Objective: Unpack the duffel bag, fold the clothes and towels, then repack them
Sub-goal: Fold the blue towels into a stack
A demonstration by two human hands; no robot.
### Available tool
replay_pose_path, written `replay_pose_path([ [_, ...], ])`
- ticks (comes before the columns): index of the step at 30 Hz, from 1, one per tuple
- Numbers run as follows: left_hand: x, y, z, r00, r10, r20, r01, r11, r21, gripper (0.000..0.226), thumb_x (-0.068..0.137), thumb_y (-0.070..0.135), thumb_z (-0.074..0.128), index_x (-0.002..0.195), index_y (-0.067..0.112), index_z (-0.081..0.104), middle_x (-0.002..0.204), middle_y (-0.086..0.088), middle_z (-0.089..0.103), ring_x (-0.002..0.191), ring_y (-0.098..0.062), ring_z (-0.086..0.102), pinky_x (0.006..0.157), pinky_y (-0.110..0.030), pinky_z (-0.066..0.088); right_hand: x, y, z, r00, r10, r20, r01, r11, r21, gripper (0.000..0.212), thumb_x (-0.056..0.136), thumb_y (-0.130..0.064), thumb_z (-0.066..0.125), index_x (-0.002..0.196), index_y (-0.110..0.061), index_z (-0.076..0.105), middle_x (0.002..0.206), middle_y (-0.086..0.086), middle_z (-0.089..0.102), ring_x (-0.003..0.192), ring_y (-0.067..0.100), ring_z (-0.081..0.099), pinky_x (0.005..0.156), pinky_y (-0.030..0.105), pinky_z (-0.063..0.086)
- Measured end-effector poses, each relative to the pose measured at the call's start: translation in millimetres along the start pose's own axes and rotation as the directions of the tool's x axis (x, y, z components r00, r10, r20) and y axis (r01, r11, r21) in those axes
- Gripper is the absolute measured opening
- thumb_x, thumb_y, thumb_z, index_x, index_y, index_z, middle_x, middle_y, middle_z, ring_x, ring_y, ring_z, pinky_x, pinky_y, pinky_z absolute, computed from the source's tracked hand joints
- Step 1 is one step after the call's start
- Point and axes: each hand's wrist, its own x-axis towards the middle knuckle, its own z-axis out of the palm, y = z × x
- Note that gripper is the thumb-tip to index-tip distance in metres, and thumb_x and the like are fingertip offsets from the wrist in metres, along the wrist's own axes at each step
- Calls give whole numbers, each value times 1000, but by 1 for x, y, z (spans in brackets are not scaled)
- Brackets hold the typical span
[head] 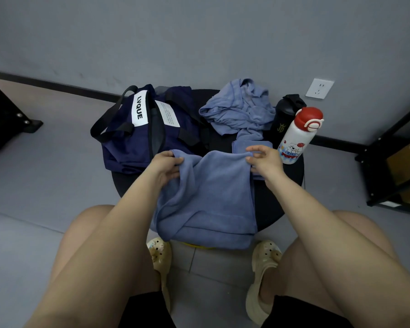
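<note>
head view: round black table [277, 209] carries our navy duffel bag [137, 138] far left, crumpled blue clothes [239, 112] behind, blue towel [211, 197] draped over near edge. left hand [166, 168] and right hand [264, 159] each pinch its top corners. white bottle [298, 136] stands right.

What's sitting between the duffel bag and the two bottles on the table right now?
In the head view, a crumpled blue garment lies between the duffel bag and the bottles, with bare black table beside it.
</note>
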Motion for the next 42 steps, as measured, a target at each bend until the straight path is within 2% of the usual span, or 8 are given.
replay_pose_path([
  [7, -17, 33, -16, 973, 215, -79, -211, 976, 48, 17, 92, 9, 58, 78, 18, 61, 77, -5, 60, 64, -12, 54, 60, -22, 48, -1, -21, -20, 979, -128, -159, 132, 991, 19, 7, 85, -8, 68, 89, -13, 69, 89, 6, 67, 91, 22, 65, 92, 44, 53],
  [12, -36, 58, -29, 934, 339, -113, -341, 940, 0, 16, 90, 5, 61, 80, 17, 61, 78, -1, 62, 68, -10, 59, 58, -18, 52, -8, -43, -40, 962, -213, -169, 213, 977, -16, 37, 83, 1, 67, 119, -7, 64, 102, 5, 63, 94, 13, 59, 84, 22, 47],
  [18, -39, 71, -50, 842, 474, -258, -466, 880, 97, 8, 85, 11, 69, 90, 13, 64, 75, 1, 59, 72, -11, 57, 66, -19, 50, -21, -58, -55, 904, -333, -269, 278, 934, -225, 25, 90, -5, 60, 114, -10, 67, 97, 0, 63, 87, 11, 56, 71, 11, 38],
  [25, -47, 75, -50, 783, 535, -317, -496, 845, 201, 21, 83, 22, 71, 68, 25, 55, 68, 1, 57, 70, -19, 55, 72, -32, 50, -35, -67, -66, 850, -443, -286, 363, 885, -291, 17, 92, -9, 57, 105, -11, 68, 91, -1, 61, 85, 14, 56, 74, 19, 40],
  [30, -53, 80, -44, 817, 510, -269, -492, 860, 135, 6, 89, 16, 65, 84, 15, 62, 73, 3, 58, 73, -13, 54, 61, -19, 47, -37, -71, -70, 858, -440, -263, 396, 895, -205, 21, 91, -7, 60, 110, -6, 68, 96, 3, 63, 88, 11, 56, 63, -4, 36],
  [32, -59, 84, -43, 836, 513, -194, -504, 858, 98, 13, 89, 6, 62, 101, 10, 63, 79, 2, 61, 74, -8, 57, 65, -17, 50, -39, -72, -71, 862, -438, -254, 410, 898, -158, 23, 91, -8, 60, 112, -3, 67, 98, 3, 64, 92, 12, 58, 67, -3, 39],
  [35, -61, 87, -46, 799, 578, -165, -557, 815, 157, 24, 87, -3, 60, 106, 12, 62, 80, 3, 62, 58, 0, 55, 50, -10, 43, -38, -71, -74, 864, -440, -246, 404, 896, -183, 25, 90, -7, 61, 115, -5, 67, 102, 7, 66, 97, 19, 62, 77, 12, 44],
  [42, -52, 74, -52, 725, 631, -277, -577, 775, 258, 20, 82, 12, 71, 74, 28, 62, 77, 3, 62, 70, -13, 54, 76, -32, 48, -44, -68, -77, 863, -438, -250, 350, 877, -328, 20, 90, -8, 62, 108, -7, 70, 105, 10, 69, 98, 19, 61, 80, 16, 38],
])
